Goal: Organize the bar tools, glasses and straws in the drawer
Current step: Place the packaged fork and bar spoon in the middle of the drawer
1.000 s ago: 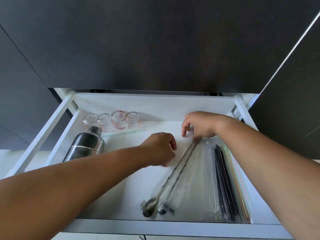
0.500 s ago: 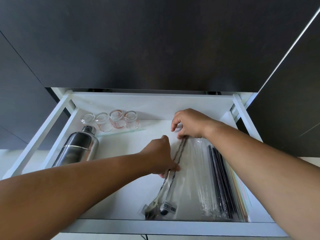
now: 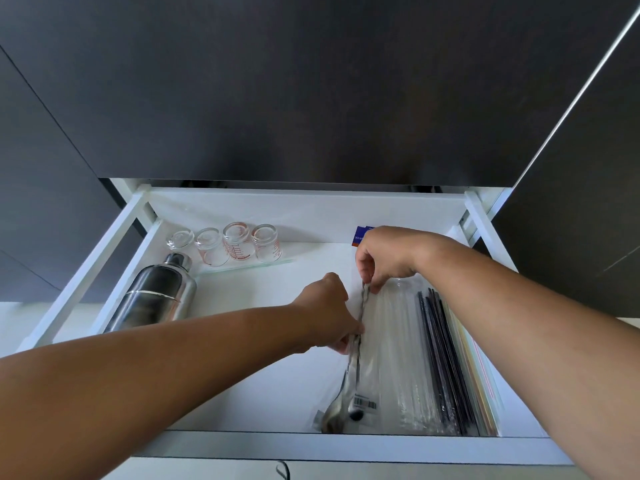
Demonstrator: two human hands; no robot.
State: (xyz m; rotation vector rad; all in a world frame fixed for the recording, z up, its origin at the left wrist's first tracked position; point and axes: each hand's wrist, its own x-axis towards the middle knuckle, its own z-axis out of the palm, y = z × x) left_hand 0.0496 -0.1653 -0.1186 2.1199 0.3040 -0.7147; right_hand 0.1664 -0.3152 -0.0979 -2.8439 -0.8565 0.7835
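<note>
1. The steel twisted-stem bar spoons (image 3: 350,382), a pair in a clear wrapper with a barcode label, lie lengthwise in the white pull-out drawer (image 3: 311,445). Their bowls point to the front wall, and they sit just beside the bagged clear plastic straws (image 3: 405,358).
2. The left hand (image 3: 329,317) has its grip closed on the stems at about mid-length, pinching them between thumb and fingers. The right hand (image 3: 384,261) pinches the far tips in the same way.
3. The step in hand looks like squaring the spoons up parallel to the straws. Steering from both grips at once turns the whole length together, so the bowls do not swing.
4. It is better to slide than to lift. The film is probably slippery, so the pinch should bear on the metal through it, or the spoons may shift inside the wrapper.
5. The spoons belong beside the clear straws, not on top of them. The thin black straws (image 3: 443,358) further right need no touching.
6. The polished steel cocktail shaker (image 3: 156,299) lies on its side to the left and could roll. Near it, four small glass measuring cups (image 3: 235,244) stand in a row at the back, so the left arm should draw straight back.
</note>
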